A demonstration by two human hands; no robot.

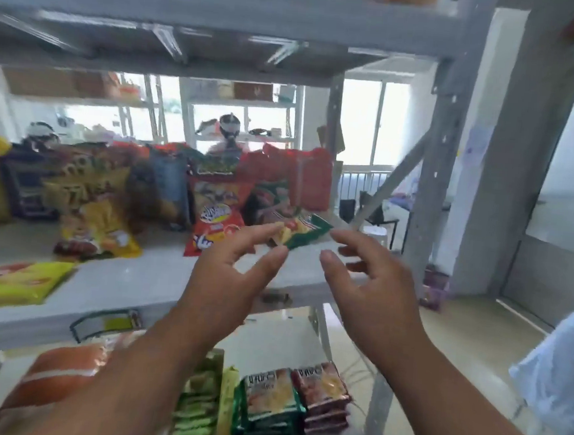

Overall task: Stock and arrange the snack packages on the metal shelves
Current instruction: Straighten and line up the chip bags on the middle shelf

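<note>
The step in hand looked like placing a small green-and-yellow foil snack packet point(303, 230) on the middle grey metal shelf point(129, 284), near its right end — the packet sat tilted just beyond the left hand point(230, 267), whose fingers point(260, 234) reached toward it, though blur hid whether they touched it. The right hand point(373, 279) hovered just right of the packet, fingers loosely spread and holding nothing. Next, I judged, the packet needed standing upright against the red snack bags point(295, 177) behind — gently, since neighbours might topple.
</note>
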